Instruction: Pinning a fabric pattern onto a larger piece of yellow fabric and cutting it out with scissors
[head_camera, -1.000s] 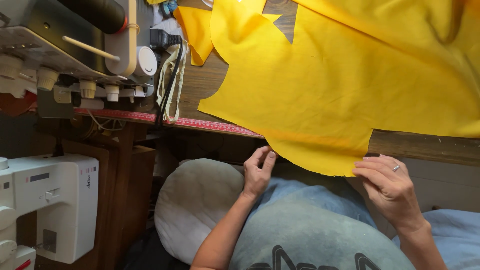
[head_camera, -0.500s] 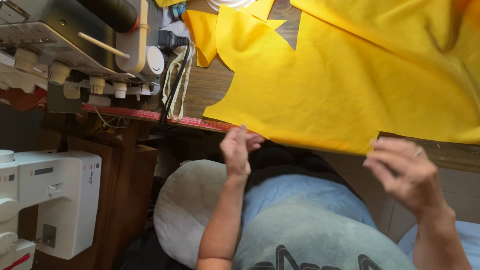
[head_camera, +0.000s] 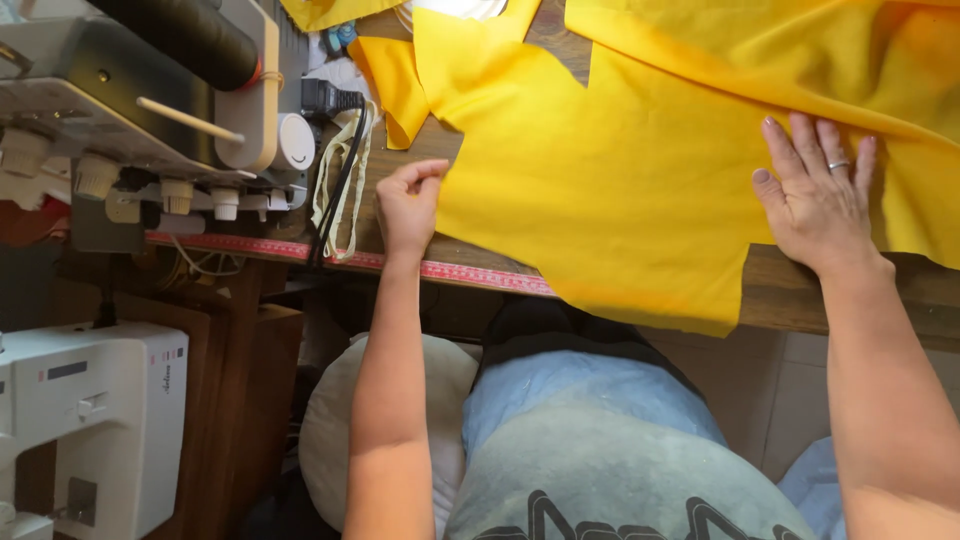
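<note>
Two hands on yellow cloth (head_camera: 620, 190): left hand (head_camera: 408, 205) pinching its edge, fingers curled; right hand (head_camera: 818, 195) spread flat, pressing down, table (head_camera: 800, 290) beneath.

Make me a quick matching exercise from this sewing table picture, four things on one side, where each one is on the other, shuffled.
1. left hand
2. right hand
3. white sewing machine
4. red measuring tape

A. along the table's front edge
B. flat on the yellow fabric
C. low, beside the table
D. curled at the fabric's left edge

Pairs: 1-D, 2-B, 3-C, 4-A
</note>
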